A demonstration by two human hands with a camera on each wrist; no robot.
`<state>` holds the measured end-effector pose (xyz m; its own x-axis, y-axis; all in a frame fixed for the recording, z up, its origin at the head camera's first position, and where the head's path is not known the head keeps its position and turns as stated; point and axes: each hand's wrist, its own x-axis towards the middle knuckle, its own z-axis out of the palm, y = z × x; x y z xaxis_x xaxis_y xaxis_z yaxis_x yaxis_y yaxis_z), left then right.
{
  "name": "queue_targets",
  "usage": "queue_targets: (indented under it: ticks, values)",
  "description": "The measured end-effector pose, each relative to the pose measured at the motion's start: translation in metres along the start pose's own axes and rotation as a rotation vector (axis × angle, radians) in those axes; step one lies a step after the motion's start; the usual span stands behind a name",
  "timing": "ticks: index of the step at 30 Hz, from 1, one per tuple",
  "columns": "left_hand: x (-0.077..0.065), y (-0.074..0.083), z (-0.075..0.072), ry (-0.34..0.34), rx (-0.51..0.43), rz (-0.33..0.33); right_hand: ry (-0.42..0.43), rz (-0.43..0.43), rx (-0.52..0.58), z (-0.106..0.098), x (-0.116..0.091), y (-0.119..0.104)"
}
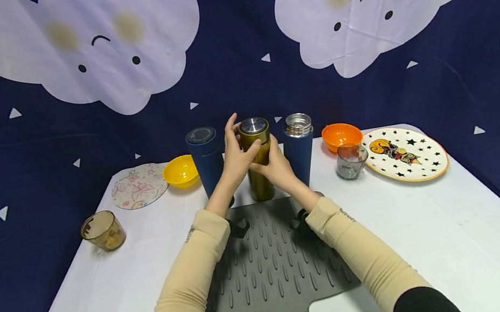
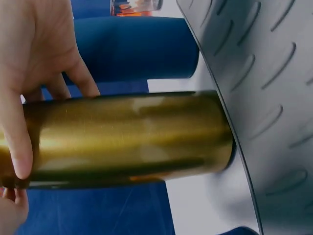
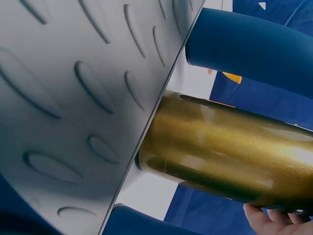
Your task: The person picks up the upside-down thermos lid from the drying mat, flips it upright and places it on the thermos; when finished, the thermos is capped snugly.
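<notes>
A gold thermos (image 1: 261,178) with a steel-topped lid (image 1: 253,125) stands upright behind the far edge of a grey ribbed mat (image 1: 276,261). My left hand (image 1: 233,161) holds its upper part from the left, thumb across the front below the lid and one finger pointing up. Lower down, my right hand (image 1: 276,168) grips it from the right. In the left wrist view the right hand (image 2: 41,54) has its thumb in front and fingers partly hidden behind the body. Two blue thermoses flank it: a dark-lidded one (image 1: 208,165) and one (image 1: 300,156) showing its steel neck.
At left are a floral round mat (image 1: 139,187), a yellow bowl (image 1: 181,172) and an amber glass (image 1: 103,231). An orange bowl (image 1: 342,136), a grey glass (image 1: 351,162) and a patterned plate (image 1: 420,164) sit at right. Dark blue cloth hangs behind the white table (image 1: 450,239).
</notes>
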<state>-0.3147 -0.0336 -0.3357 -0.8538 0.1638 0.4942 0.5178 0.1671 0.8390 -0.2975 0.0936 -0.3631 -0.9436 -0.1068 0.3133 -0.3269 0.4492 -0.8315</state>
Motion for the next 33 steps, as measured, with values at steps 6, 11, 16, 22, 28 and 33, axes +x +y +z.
queue_targets:
  ticks: [6,11,16,22,28,33]
  values:
    - [0.000,0.000,0.002,0.024,0.028,0.021,-0.006,0.001,-0.013,-0.001,0.001,0.000]
    - [-0.001,0.000,0.001,0.003,-0.011,0.007,-0.008,0.006,-0.010,-0.001,0.000,0.000]
    - [-0.002,0.007,0.003,0.042,0.040,0.008,-0.003,0.008,-0.019,0.000,0.001,0.000]
    - [-0.005,0.008,-0.001,-0.011,-0.020,0.008,-0.001,-0.005,-0.010,0.000,0.000,0.002]
    - [0.000,-0.001,0.003,0.029,0.024,-0.001,-0.007,0.002,-0.013,-0.001,0.000,0.001]
    - [0.001,-0.004,0.000,-0.024,-0.056,0.007,-0.004,-0.008,-0.007,-0.001,0.000,0.002]
